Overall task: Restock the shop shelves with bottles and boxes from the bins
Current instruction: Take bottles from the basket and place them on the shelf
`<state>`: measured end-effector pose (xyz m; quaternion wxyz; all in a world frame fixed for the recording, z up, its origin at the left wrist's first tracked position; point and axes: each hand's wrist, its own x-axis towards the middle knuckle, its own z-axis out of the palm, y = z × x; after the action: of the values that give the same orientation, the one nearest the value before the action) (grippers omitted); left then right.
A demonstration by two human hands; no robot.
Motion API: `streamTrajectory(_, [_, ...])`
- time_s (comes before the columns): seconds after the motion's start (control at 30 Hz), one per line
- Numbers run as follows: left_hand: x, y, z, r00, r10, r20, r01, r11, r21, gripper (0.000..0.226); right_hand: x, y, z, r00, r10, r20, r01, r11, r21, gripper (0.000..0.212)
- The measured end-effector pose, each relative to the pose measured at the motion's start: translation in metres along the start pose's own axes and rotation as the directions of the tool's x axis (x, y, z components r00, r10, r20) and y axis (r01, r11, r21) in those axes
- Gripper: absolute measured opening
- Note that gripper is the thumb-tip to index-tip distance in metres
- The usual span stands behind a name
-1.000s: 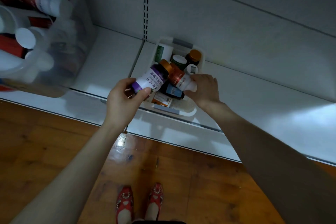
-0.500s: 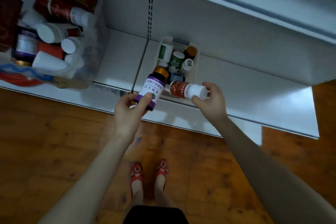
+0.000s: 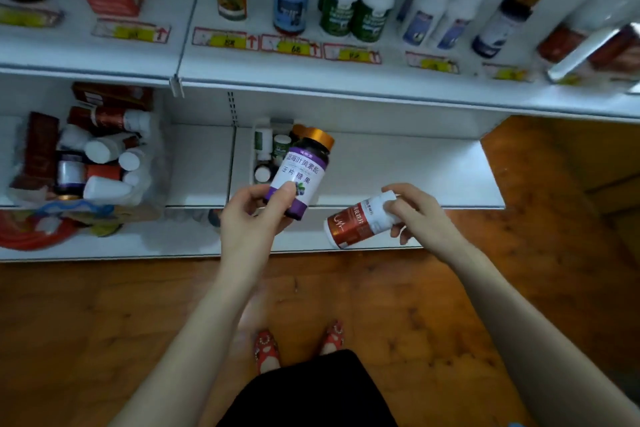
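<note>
**Room low on the right, crowding above**

Your lower shelf [image 3: 398, 170] lies bare from the small white bin [image 3: 254, 149] rightward to its end. A bare strip parts that bin from the big clear bin [image 3: 157, 156]. The upper shelf [image 3: 346, 80] overhangs, with bottles [image 3: 372, 10] packed along it. Your left hand's [image 3: 249, 222] purple-label bottle [image 3: 301, 173] hangs before the small bin, and your right hand's [image 3: 419, 215] red-label bottle [image 3: 353, 224] over the shelf's front edge.

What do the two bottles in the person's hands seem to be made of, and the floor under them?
Purple-label bottle: dark body, tinted plastic or glass, I cannot tell which; its gold cap shines like metal or metallised plastic. Red-and-white bottle: probably opaque white plastic, with a glossy red label. Floor: wood or wood-look boards, varnished, since grain, knots and reflections show.
</note>
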<state>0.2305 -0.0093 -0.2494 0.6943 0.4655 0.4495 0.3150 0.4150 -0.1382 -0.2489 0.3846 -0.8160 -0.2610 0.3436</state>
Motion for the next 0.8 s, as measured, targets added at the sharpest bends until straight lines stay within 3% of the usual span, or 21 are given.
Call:
streamTrajectory(0.37, [-0.042,0.046,0.112,0.976,0.089,0.199,-0.071,0.993,-0.092,0.013,-0.047,-0.006,-0.129,0.982,-0.043,-0.182,0.035,0.998,-0.045,0.024])
streamTrajectory(0.57, [-0.061,0.055,0.196,0.982,0.090,0.166,-0.047,0.968,-0.247,0.014,-0.042,-0.012,-0.226,0.957,-0.181,-0.226,0.161,0.981,-0.105,0.025])
streamTrajectory(0.8, [-0.075,0.055,0.259,0.989,0.121,0.090,-0.086,0.945,-0.316,0.012,-0.018,-0.023,-0.309,0.945,-0.265,-0.192,0.272,0.962,0.011,0.027])
